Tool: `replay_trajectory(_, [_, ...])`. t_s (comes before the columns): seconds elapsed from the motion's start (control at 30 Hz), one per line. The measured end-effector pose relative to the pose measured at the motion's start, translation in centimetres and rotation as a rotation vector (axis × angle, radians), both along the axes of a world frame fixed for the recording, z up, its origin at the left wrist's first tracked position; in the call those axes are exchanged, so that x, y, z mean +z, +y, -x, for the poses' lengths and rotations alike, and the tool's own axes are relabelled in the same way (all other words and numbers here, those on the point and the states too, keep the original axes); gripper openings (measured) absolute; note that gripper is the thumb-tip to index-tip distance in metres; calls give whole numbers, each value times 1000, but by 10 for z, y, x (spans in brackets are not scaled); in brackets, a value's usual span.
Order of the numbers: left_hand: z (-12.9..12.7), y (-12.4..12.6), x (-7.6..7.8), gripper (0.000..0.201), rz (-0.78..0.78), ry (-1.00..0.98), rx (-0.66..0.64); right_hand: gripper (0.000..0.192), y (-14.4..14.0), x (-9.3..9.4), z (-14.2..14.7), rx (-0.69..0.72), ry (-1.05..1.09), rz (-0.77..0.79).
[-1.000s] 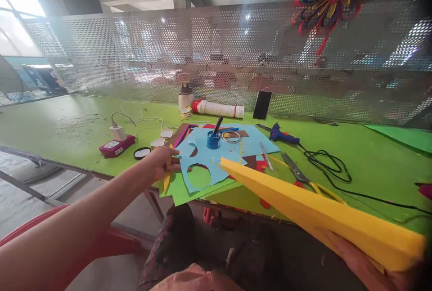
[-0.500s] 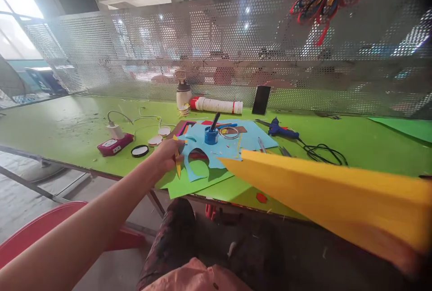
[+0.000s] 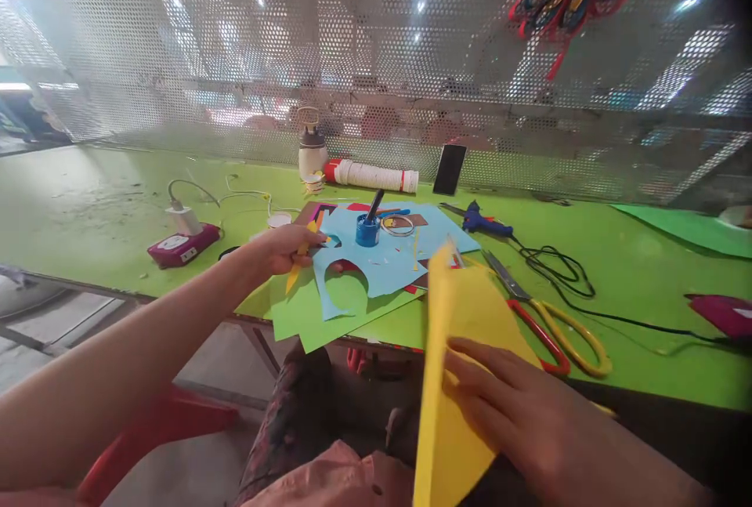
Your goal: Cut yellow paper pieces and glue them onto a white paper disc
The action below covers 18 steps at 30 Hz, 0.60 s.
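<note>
While the right hand lies flat, fingers spread, on a yellow sheet at the near surface edge, the left hand pinches a yellow strip beside the light-blue cut sheet; scissors lie right.

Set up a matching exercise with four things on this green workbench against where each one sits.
Things:
1. yellow-handled scissors
2. small blue paint pot
3. large yellow paper sheet
4. thin yellow paper strip

Places:
A. standing on the light blue cut paper
B. under the right hand, at the bench's near edge
C. held in the left hand
D. lying flat on the bench, right of the large sheet

Pairs: 1-D, 2-A, 3-B, 4-C
</note>
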<state>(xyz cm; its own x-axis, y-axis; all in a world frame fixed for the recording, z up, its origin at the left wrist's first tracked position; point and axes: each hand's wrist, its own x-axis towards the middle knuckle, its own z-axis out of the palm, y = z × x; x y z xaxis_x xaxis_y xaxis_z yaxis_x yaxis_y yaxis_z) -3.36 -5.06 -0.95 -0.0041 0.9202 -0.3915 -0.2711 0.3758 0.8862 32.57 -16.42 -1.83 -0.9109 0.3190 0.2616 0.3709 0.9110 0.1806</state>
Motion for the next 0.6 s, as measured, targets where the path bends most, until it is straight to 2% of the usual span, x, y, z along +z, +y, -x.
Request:
replay_trajectory(0.1, [2,6,1,12,54,45,-94,32,2,3,34,80,-61,-74])
replay_trajectory(0.2, [7,12,3,12,63,66,-142,30,-2,8,55,162,-114,-13])
replay_trajectory(0.3, [12,18,8,12,60,65,-169,27,-10,14,64,228,-181,36])
replay_trajectory(0.47, [14,24,15,16,52,42,-211,21,-22,14,62,180,-247,36])
replay_trajectory(0.57, [13,27,14,17,41,22,-216,9,-24,13,64,114,-211,-64])
replay_trajectory(0.6, [13,27,13,17,38,14,-215,11,-24,15,67,74,-192,-109])
